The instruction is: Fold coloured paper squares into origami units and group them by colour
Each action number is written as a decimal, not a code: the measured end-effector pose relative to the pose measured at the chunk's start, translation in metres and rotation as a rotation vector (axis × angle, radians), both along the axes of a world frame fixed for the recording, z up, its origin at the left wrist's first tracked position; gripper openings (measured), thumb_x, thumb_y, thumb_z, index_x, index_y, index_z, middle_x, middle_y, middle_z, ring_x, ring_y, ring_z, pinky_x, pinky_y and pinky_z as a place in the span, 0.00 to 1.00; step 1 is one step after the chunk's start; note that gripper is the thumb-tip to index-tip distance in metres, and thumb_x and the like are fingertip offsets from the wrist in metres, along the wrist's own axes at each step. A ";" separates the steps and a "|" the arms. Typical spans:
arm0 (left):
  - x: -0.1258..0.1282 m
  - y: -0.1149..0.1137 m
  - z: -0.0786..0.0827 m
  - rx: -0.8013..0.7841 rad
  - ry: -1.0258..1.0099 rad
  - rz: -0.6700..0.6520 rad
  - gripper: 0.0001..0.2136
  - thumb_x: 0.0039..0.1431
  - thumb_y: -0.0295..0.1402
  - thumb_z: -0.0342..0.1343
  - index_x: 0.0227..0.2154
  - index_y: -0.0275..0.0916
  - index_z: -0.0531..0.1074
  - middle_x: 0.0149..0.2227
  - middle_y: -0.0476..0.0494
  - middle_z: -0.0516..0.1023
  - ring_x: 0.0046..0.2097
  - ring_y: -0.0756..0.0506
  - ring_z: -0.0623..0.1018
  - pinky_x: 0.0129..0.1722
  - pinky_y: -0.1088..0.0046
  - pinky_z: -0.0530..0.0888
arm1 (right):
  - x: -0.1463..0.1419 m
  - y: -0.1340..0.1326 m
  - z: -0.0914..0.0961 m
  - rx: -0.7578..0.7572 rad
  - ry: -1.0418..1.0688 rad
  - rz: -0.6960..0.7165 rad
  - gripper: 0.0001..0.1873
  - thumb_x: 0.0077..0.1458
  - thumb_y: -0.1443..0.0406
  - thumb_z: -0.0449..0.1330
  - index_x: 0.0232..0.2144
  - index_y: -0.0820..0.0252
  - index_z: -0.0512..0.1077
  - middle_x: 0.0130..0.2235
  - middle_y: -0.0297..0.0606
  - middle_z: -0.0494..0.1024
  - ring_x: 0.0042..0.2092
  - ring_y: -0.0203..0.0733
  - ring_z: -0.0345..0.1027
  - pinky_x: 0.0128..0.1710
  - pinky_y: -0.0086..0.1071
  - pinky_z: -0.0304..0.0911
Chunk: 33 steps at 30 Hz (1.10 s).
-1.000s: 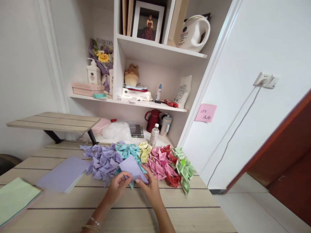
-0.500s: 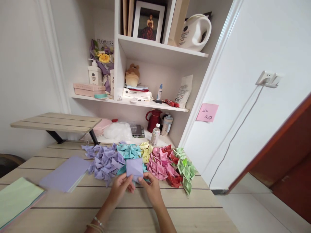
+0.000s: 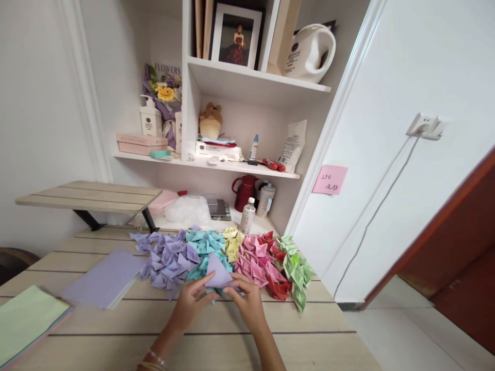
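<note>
A purple sheet of origami paper [image 3: 218, 272], showing as a folded triangular shape, is held up between both hands at the middle of the table. My left hand [image 3: 195, 299] pinches its left lower corner between thumb and fingers. On the other side my right hand [image 3: 244, 296] grips the right lower corner the same way. Just behind the paper lie folded paper boats in colour groups: purple ones [image 3: 170, 263], turquoise ones [image 3: 207, 242], yellow ones [image 3: 232, 245], pink ones [image 3: 257, 260], red ones [image 3: 279, 288] and green ones [image 3: 297, 273].
Left of the hands lie a stack of purple paper [image 3: 104, 278] and a stack of pale green paper [image 3: 31, 322]. A small raised wooden stand [image 3: 91, 196] is at the back left. A plastic bottle [image 3: 247, 216] and a red jug [image 3: 245, 193] stand behind the boats.
The purple paper has gone from a flat rectangular shape to a triangular one. Both hands have shifted their grip to its lower corners, the right hand moving slightly right.
</note>
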<state>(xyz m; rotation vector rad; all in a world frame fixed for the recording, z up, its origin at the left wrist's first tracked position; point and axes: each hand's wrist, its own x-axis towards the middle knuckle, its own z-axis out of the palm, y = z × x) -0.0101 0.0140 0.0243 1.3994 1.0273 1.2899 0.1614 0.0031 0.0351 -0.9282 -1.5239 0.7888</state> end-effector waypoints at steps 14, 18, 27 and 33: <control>0.004 0.009 -0.006 -0.133 -0.213 -0.101 0.15 0.45 0.43 0.58 0.28 0.35 0.71 0.22 0.46 0.77 0.27 0.44 0.77 0.30 0.70 0.72 | -0.014 0.004 -0.015 -0.294 0.426 0.055 0.24 0.39 0.58 0.66 0.39 0.63 0.69 0.23 0.36 0.76 0.24 0.38 0.66 0.24 0.29 0.60; 0.006 0.012 -0.014 -0.146 -0.183 -0.081 0.16 0.44 0.47 0.57 0.20 0.37 0.68 0.15 0.51 0.72 0.18 0.50 0.71 0.19 0.77 0.66 | -0.017 0.000 -0.012 -0.386 0.466 0.055 0.19 0.31 0.60 0.69 0.27 0.64 0.72 0.20 0.34 0.76 0.20 0.35 0.64 0.21 0.26 0.57; 0.012 0.003 -0.010 -0.268 -0.453 -0.194 0.14 0.45 0.43 0.59 0.19 0.36 0.67 0.13 0.53 0.68 0.15 0.55 0.64 0.16 0.81 0.60 | -0.022 -0.005 -0.010 -0.506 0.718 0.183 0.15 0.35 0.60 0.69 0.26 0.62 0.73 0.19 0.30 0.72 0.21 0.30 0.62 0.22 0.22 0.56; 0.011 0.003 -0.007 -0.300 -0.484 -0.217 0.13 0.43 0.40 0.61 0.20 0.34 0.68 0.14 0.53 0.66 0.16 0.54 0.65 0.16 0.80 0.61 | -0.021 -0.010 -0.006 -0.567 0.735 0.350 0.12 0.42 0.60 0.65 0.28 0.62 0.72 0.23 0.34 0.74 0.25 0.33 0.66 0.28 0.25 0.59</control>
